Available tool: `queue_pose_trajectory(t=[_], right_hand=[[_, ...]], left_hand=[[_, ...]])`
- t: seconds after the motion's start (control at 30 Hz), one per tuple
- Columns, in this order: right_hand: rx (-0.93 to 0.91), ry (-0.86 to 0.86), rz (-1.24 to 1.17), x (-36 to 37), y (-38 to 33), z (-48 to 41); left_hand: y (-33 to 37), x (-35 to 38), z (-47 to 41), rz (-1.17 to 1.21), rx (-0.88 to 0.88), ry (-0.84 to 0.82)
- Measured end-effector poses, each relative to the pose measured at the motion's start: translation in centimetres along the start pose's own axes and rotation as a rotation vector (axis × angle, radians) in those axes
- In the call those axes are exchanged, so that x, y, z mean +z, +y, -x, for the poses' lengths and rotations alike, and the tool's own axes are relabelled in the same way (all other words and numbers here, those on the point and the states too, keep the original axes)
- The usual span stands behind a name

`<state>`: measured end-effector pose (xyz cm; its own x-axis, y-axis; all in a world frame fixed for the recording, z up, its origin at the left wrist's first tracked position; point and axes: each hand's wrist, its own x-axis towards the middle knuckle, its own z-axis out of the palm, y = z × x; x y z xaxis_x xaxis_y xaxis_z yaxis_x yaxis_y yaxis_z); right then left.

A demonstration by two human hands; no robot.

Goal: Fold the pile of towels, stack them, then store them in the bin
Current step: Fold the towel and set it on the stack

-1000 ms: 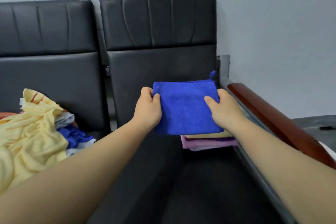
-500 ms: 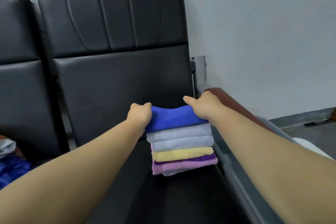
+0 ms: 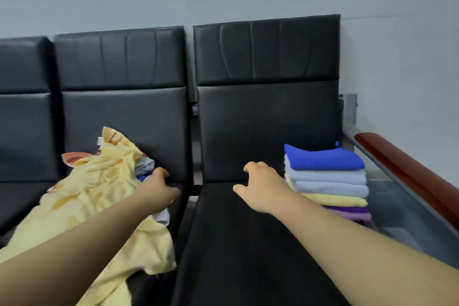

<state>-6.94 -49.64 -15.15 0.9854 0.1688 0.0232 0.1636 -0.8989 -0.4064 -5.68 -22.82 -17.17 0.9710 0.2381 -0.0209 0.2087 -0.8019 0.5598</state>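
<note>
Hovering over right-hand black padded leather seat (image 3: 248, 243): right hand (image 3: 263, 187), fingers loosely spread, holding nothing, just beside neat stack of folded cloth towels (image 3: 327, 189). Bright blue folded towel (image 3: 323, 159) on top; grey, yellow, purple layers below. Stack sits at seat's right edge, near reddish-brown wooden armrest (image 3: 407, 174). Left hand (image 3: 159, 187), fingers relaxed and apart, over rumpled pile of unfolded towels (image 3: 99, 194), mostly pale yellow, on neighbouring seat.

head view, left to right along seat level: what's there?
pile of unfolded towels → left hand → right hand → folded stack → wooden armrest
</note>
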Motion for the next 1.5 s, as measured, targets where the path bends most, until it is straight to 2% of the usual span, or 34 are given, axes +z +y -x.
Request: queue_pose_trajectory(t=[0.13, 0.3, 0.47, 0.63, 0.7, 0.83, 0.93, 1.0, 1.1, 1.27, 1.37, 1.5], right_hand=[[-0.118, -0.254, -0.106, 3.6, -8.5, -1.5], [-0.159, -0.367, -0.07, 9.0, -16.6, -4.0], [-0.171, -0.51, 0.036, 14.3, -19.3, -5.2], [-0.181, -0.472, 0.093, 16.8, -19.7, -5.4], [-0.176, -0.433, 0.036, 16.3, -19.5, -5.5], [-0.139, -0.364, -0.172, 13.0, -19.4, -5.5], [-0.155, -0.337, -0.359, 9.5, -19.6, -5.2], [-0.16, -0.305, -0.488, 7.1, -19.8, -5.1], [-0.112, -0.199, -0.737, 3.5, -20.4, -4.4], [-0.031, 0.01, -0.998, -2.4, -18.5, -3.5], [0.05, 0.082, -1.023, -4.9, -15.3, -3.2], [0.077, 0.1, -1.001, -7.5, -10.9, -1.5]], left_hand=[[-7.3, -6.0, 0.5, -0.081, -0.096, 0.081], [-14.7, -9.6, -0.1, -0.09, -0.163, 0.071], [-18.5, -8.9, -0.6, -0.193, -0.105, 0.007], [-19.3, -9.0, -0.9, -0.189, -0.107, 0.056], [-19.2, -9.4, -0.8, -0.166, -0.095, 0.072], [-18.4, -10.1, 0.1, -0.117, -0.067, 0.122], [-16.3, -9.8, 1.3, 0.028, 0.044, 0.001], [-14.0, -9.5, 2.4, 0.034, 0.152, -0.094], [-10.4, -8.8, 3.4, 0.074, 0.256, -0.124], [-5.2, -10.2, 4.1, 0.431, 0.229, -0.19], [-2.0, -11.3, 4.7, 0.623, 0.213, -0.184], [2.1, -11.7, 5.5, 0.657, 0.236, -0.13]])
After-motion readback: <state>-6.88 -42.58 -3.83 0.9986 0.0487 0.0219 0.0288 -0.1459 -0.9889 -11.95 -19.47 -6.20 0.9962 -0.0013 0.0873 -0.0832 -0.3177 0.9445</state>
